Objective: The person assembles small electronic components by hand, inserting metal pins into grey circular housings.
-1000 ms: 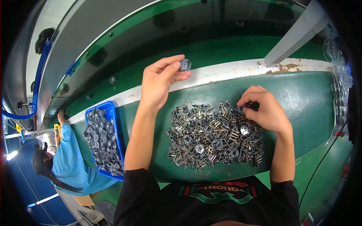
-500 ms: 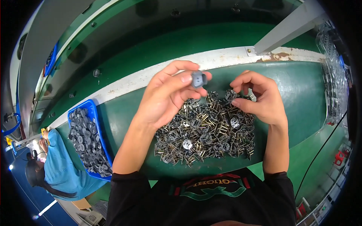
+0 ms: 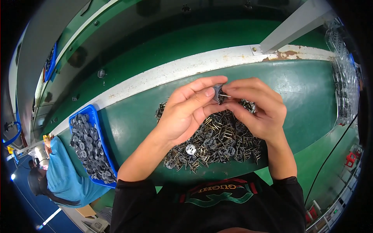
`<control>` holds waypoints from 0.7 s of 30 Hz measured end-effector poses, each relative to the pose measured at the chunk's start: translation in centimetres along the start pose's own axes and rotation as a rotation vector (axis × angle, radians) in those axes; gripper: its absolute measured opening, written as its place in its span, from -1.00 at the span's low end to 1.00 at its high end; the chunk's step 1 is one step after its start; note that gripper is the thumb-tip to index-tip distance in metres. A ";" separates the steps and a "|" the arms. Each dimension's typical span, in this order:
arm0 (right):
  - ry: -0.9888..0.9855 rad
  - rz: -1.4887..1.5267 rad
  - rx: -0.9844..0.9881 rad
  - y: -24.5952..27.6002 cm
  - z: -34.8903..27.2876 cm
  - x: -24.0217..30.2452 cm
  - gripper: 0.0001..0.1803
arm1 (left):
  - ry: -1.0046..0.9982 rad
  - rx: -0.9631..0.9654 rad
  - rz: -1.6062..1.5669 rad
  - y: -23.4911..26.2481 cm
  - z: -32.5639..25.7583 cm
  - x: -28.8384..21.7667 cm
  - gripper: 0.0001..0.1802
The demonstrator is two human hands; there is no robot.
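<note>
1. Two hands meet over the far side of the pile, a single heap of dark pinned parts, too many and too tangled to count; one bright silver disc shows on it.
2. The left hand has its grip narrowed around one grey housing, pinched between thumb and fingers above the pile's far edge.
3. The right hand has a narrow grip too, fingertips closed on one pinned part just beside the housing; whether the two pieces are joined I cannot tell.
4. One blue tray stands left of the pile, apart from it, holding many more grey housings, overlapping and uncountable.
5. Left of the pile, beyond that tray, sits one co-worker in blue.
6. Edges: beyond the pile runs one white rail with one post; the near edge of the bench lies close to the pile's near side.
7. Room: green surface shows between pile and tray, and more widely right of the pile, toward stacked transparent plastic trays.
</note>
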State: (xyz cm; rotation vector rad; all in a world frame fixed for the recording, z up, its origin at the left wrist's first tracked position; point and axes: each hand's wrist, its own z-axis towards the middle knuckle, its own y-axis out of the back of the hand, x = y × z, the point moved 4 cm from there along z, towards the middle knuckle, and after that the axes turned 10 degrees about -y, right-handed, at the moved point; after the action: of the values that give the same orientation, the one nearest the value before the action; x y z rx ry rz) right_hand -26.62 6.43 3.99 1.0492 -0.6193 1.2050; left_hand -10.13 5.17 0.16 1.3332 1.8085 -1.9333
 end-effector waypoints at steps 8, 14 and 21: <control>0.052 0.001 -0.109 0.9 -0.5 -0.3 -0.69 | -0.077 0.116 -0.055 -0.1 0.0 0.5 -0.62; 0.166 -0.105 -0.241 0.8 -0.9 0.9 -0.65 | -0.018 0.076 -0.087 -0.6 0.0 0.5 -0.63; 0.258 -0.202 -0.224 0.8 -0.8 0.9 -0.60 | -0.021 0.155 -0.109 -0.5 -0.1 0.6 -0.66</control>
State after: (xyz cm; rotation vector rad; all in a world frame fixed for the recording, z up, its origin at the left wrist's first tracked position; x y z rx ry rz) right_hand -27.20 7.54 4.63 0.7341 -0.4245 1.0456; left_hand -10.73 5.65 0.11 1.2779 1.7889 -2.1754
